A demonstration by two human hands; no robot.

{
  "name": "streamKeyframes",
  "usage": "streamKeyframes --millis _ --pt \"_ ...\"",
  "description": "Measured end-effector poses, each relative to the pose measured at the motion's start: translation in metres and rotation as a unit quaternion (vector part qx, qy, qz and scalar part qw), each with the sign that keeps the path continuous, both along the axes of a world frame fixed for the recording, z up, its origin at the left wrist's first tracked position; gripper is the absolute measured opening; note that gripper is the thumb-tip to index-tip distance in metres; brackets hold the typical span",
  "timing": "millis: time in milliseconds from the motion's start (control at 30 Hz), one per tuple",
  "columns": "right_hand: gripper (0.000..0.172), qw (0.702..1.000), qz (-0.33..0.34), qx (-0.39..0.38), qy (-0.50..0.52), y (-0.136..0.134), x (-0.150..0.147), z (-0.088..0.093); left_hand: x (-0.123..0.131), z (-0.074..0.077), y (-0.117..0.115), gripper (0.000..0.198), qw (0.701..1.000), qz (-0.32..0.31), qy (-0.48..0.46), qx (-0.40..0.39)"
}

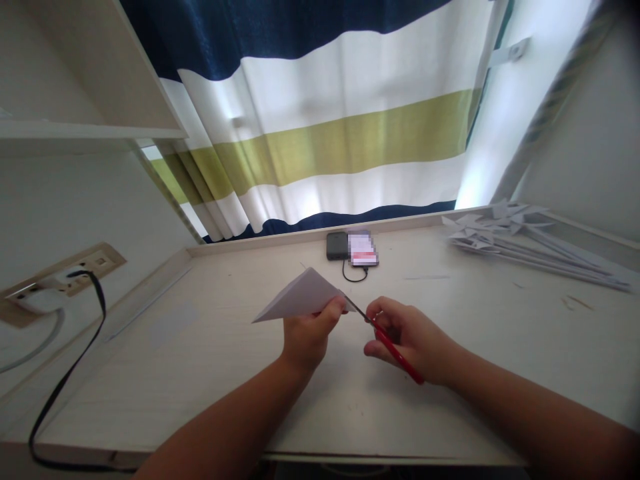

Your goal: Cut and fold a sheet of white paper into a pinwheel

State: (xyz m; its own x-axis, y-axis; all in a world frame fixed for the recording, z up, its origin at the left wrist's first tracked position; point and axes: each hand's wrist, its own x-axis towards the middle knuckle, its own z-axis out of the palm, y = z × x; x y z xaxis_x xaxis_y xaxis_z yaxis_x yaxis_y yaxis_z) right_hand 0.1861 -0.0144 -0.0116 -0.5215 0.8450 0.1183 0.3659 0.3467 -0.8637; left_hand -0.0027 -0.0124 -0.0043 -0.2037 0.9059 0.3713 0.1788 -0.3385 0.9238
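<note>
My left hand [310, 337] grips a folded sheet of white paper [303, 297] by its lower right edge, thumb on top. The paper has a triangular shape and is held above the table. My right hand [413, 337] is closed around the red handles of a pair of scissors [397, 353]. The dark blades point up and left and meet the paper's right corner, close to my left thumb. Whether the blades are parted there is too small to tell.
On the white table [210, 373], a black power bank [337, 246] and a phone [363, 249] lie at the back, joined by a short cable. Cut paper pieces [520, 233] are heaped at the right. A black cord [70, 373] hangs from the left wall socket [65, 280].
</note>
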Motion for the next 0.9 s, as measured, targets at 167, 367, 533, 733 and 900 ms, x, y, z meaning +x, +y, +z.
streamKeyframes --millis 167,367,533,733,900 --pt "0.034 1.000 0.008 -0.021 0.019 -0.001 0.002 0.002 -0.002 -0.006 0.005 0.013 0.999 0.003 -0.053 -0.008" --pt "0.036 0.999 0.026 -0.032 0.012 -0.003 0.004 0.006 -0.003 -0.005 0.008 0.011 0.994 0.004 -0.106 0.000" --pt "0.033 0.999 -0.021 -0.023 0.025 0.007 0.005 -0.002 -0.003 -0.005 0.010 0.010 0.993 0.002 -0.119 -0.004" --pt "0.032 0.993 -0.121 0.007 -0.010 0.026 0.016 -0.009 -0.003 -0.008 0.010 0.008 0.994 -0.020 -0.101 -0.024" --pt "0.034 0.992 -0.089 -0.031 0.090 0.025 0.015 -0.003 -0.001 -0.006 0.009 0.007 0.992 -0.091 -0.061 -0.055"
